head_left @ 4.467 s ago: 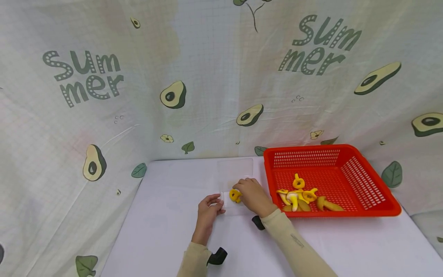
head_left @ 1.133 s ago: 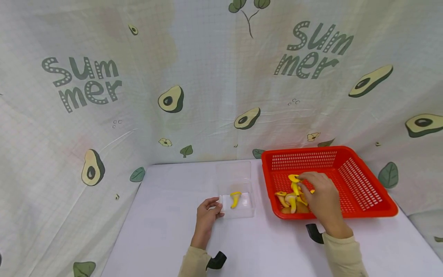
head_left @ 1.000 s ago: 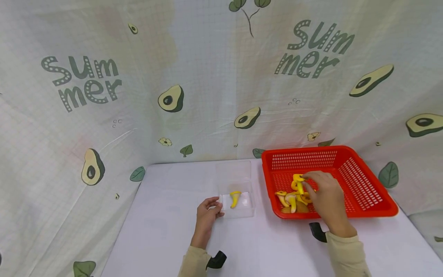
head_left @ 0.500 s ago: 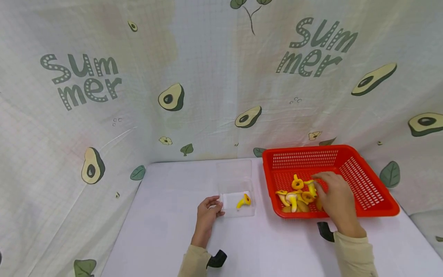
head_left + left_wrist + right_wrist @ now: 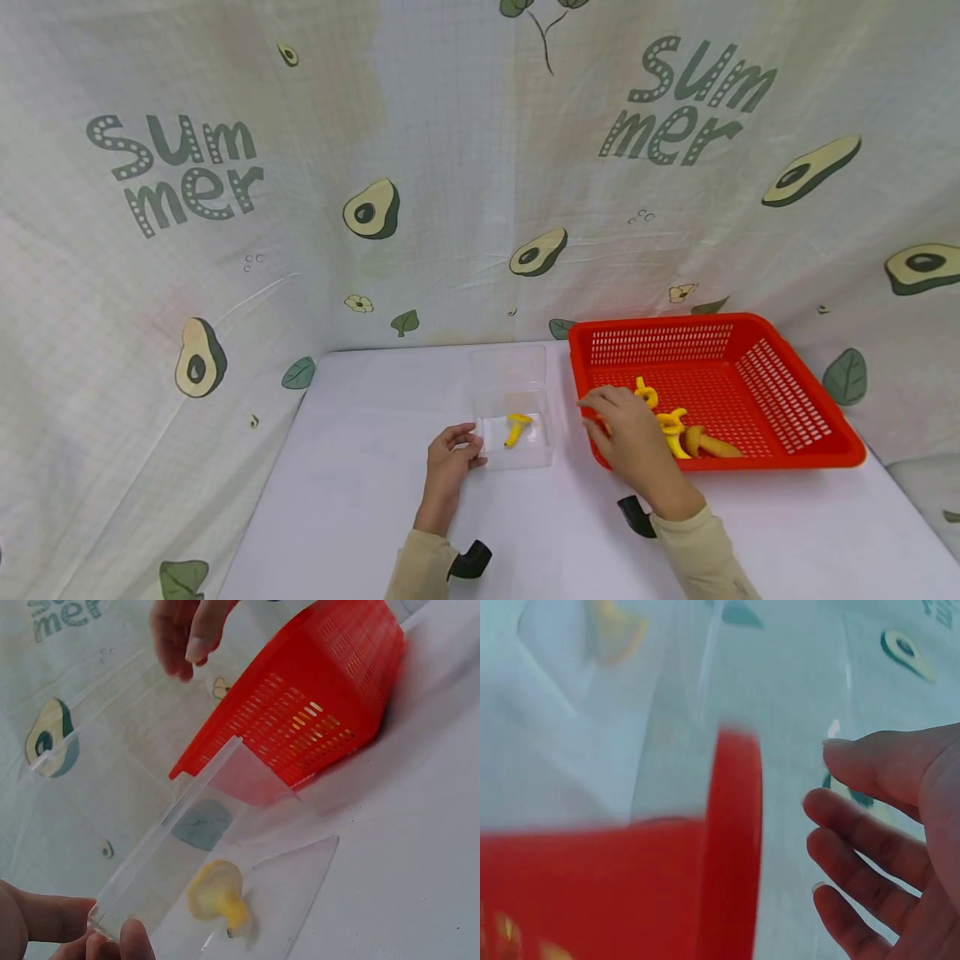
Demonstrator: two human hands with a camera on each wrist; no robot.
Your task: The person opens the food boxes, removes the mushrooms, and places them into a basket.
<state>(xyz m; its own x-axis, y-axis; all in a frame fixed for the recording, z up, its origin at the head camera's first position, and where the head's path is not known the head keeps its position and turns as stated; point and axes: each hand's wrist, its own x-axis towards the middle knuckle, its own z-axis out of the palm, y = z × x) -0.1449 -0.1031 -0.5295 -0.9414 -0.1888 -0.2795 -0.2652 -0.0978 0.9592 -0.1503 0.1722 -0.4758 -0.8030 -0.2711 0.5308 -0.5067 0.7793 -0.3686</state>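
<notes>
My left hand pinches the near left wall of a clear plastic box, whose lid lies open behind it. Inside the box lies one yellow toy mushroom, on its side; the left wrist view shows its cap. My right hand is above the left part of the red basket, fingers loosely bent and apart. Nothing is between its fingers in the right wrist view. In the basket, more yellow mushrooms and a brown mushroom show; my right hand hides others.
The basket stands at the right of the white table, its slotted walls higher than the box. A short gap separates it from the box. A hanging cloth printed with avocados closes off the back.
My right hand has let go of a yellow mushroom inside the basket and moved left, towards its left rim. The mushroom in the box has rolled over. My left hand stays put.
</notes>
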